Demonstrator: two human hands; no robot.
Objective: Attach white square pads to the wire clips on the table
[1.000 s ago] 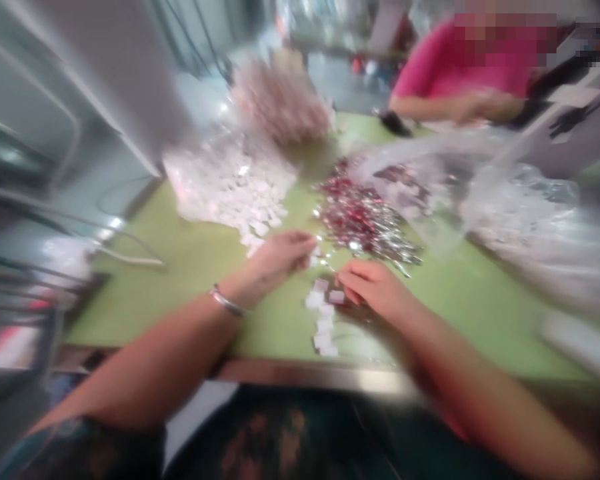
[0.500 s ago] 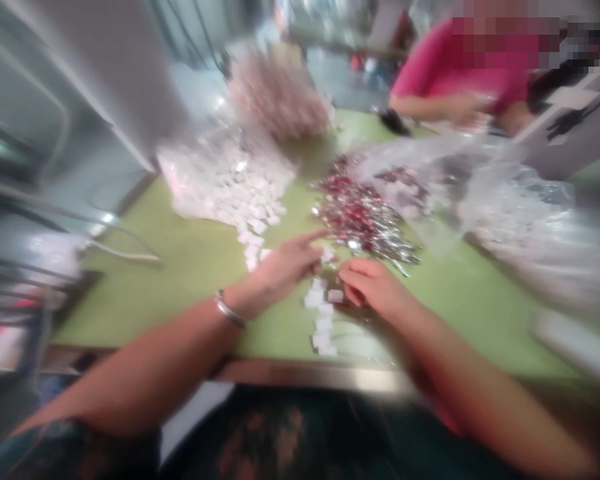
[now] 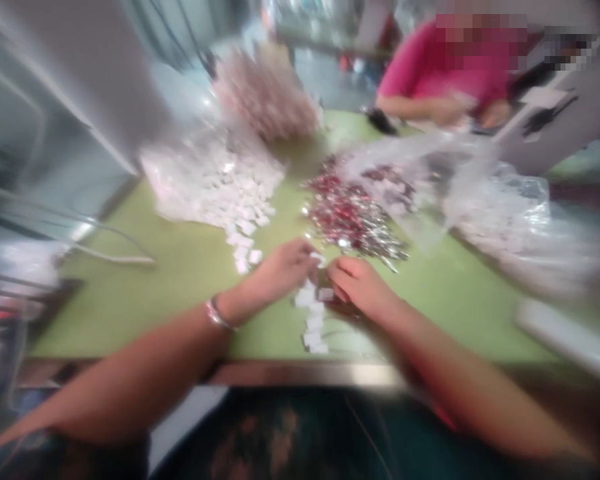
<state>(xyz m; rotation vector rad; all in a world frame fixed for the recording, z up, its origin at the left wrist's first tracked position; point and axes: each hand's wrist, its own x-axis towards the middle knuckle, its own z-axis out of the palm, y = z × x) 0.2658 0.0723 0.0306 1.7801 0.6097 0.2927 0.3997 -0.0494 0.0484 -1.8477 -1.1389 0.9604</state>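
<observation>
A pale green, flat-topped worktable (image 3: pixel 145 293) occupies the foreground; its front edge (image 3: pixel 370 375) reflects light. A broad, light-grey upright column (image 3: pixel 95 73) stands at the rear left. Blue-grey floor (image 3: pixel 320 77) extends behind the worktable, toward a blurred second table (image 3: pixel 325 41).

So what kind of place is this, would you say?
Probably a small-parts workshop: a green worktable bears a plastic bag spilling white pieces and a heap of shiny red and silver pieces, with another person across it.

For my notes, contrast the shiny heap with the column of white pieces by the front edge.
The heap is red and silver; the column is white. The heap glints; the column looks matte. The heap spreads wide; the column is narrow. Both lie on the green table.
</observation>
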